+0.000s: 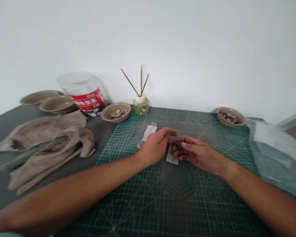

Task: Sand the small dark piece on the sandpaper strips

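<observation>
My left hand (157,144) is low over the green cutting mat (138,191), its fingers drawn together and pointing right. Whatever lies between them is hidden. Facing it, my right hand (199,154) has bent, parted fingers, and its index fingertip comes close to the left fingers. A pale grey flat strip (172,158) lies on the mat beneath the right fingertips; its upper end is covered by the hands. Just beyond my left hand lies another whitish strip (150,131), with small brownish pieces at its ends.
Bowls of small pieces stand at back left (115,104) and back right (232,111). A reed diffuser (141,107) stands by the wall. Left are a red-labelled plastic jar (86,98), a crumpled brown cloth (56,138) and two more bowls. A clear plastic bag (276,161) lies right.
</observation>
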`<state>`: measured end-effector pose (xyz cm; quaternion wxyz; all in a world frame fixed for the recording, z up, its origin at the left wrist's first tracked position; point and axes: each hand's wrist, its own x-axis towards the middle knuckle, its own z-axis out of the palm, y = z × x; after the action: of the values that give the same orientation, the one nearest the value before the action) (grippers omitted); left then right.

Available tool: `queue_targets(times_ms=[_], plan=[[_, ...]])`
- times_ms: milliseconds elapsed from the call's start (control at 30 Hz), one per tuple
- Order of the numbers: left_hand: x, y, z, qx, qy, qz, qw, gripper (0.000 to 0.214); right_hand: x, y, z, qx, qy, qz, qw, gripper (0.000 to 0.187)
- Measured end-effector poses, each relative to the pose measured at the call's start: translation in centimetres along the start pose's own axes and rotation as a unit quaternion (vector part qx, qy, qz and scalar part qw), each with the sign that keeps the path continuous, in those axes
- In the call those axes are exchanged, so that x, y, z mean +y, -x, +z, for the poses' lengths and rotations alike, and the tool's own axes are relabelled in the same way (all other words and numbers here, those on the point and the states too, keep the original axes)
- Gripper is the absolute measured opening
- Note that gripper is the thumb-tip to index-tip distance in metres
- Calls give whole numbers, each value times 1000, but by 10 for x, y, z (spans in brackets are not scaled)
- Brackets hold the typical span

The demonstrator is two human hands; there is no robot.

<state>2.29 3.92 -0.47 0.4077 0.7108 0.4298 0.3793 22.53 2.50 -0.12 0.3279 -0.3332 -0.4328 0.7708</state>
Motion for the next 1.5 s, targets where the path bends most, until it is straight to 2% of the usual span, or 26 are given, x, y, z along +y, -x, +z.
queue_targets(times_ms=[67, 133, 200, 267, 333, 400, 467, 533, 633, 733, 833, 900, 967, 1033, 1200, 1400, 1500], plan=[[-2, -1, 1, 10, 59, -13, 998, 32, -1, 2, 4, 29, 72, 0, 997, 25], [-4, -3, 3, 13, 133, -15, 991, 34, -2, 5, 8, 52, 184, -12, 982, 23], [-7, -4, 2, 12, 191, -16, 981, 37, -2, 9, 13, 66, 319, -42, 944, 24], [-8, -4, 0, 2, 194, -5, 981, 47, -1, 12, 17, 75, 439, -84, 892, 26], [-7, -1, -4, -7, 111, 31, 993, 58, -2, 14, 18, 78, 513, -127, 845, 26], [-3, 4, -8, -24, -42, 85, 995, 61, -2, 14, 16, 73, 545, -159, 820, 27], [2, 10, -11, -51, -188, 132, 972, 56, -2, 13, 12, 66, 558, -175, 808, 28], [6, 14, -11, -89, -272, 162, 944, 51, -2, 12, 8, 62, 567, -184, 801, 28], [9, 16, -9, -127, -323, 170, 922, 48, -2, 11, 4, 63, 577, -200, 790, 27], [8, 16, -7, -126, -339, 159, 919, 47, 0, 11, 0, 78, 591, -219, 773, 27], [6, 16, -6, -106, -339, 144, 924, 45, 3, 10, -4, 82, 631, -246, 732, 25], [4, 16, -4, -94, -336, 142, 926, 46, 4, 9, -6, 62, 664, -259, 698, 24], [4, 16, -3, -84, -334, 140, 928, 46, 5, 8, -6, 44, 687, -262, 677, 22], [4, 16, -2, -76, -337, 135, 929, 47, 6, 7, -7, 39, 692, -258, 674, 20], [7, 17, -2, -72, -352, 133, 924, 45, 6, 4, -9, 50, 673, -248, 695, 13], [7, 17, -2, -70, -344, 138, 926, 45, 4, 7, -8, 47, 652, -257, 711, 27], [8, 17, -3, -82, -355, 140, 920, 39, 4, 8, -7, 26, 656, -266, 706, 22]])
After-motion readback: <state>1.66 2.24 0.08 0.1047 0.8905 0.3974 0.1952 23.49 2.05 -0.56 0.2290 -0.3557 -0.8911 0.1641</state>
